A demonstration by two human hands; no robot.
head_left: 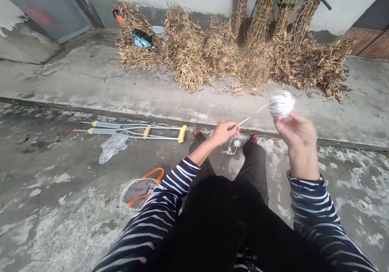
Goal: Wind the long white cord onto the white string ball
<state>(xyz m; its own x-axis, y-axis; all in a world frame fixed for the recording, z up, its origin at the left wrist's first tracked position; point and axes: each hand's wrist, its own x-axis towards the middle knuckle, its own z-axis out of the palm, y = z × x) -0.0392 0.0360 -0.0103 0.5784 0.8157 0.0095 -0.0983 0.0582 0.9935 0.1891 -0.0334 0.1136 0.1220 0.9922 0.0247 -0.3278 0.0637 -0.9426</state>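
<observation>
I sit on a concrete floor with my legs stretched out. My right hand (294, 127) is raised and holds a white ball of string (281, 103) in its fingertips. A taut strand of string (253, 115) runs from the ball down to my left hand (224, 132), which is closed in a pinch on it. Between my feet on the ground lies a small loose tangle of string (232, 147) with a small round thing.
A pair of grey crutches with yellow pads (133, 131) lies to the left, a clear plastic bag (112, 147) beside them. An orange-handled mesh bag (140, 191) rests by my left elbow. Dried plant bundles (231, 53) are heaped against the far wall.
</observation>
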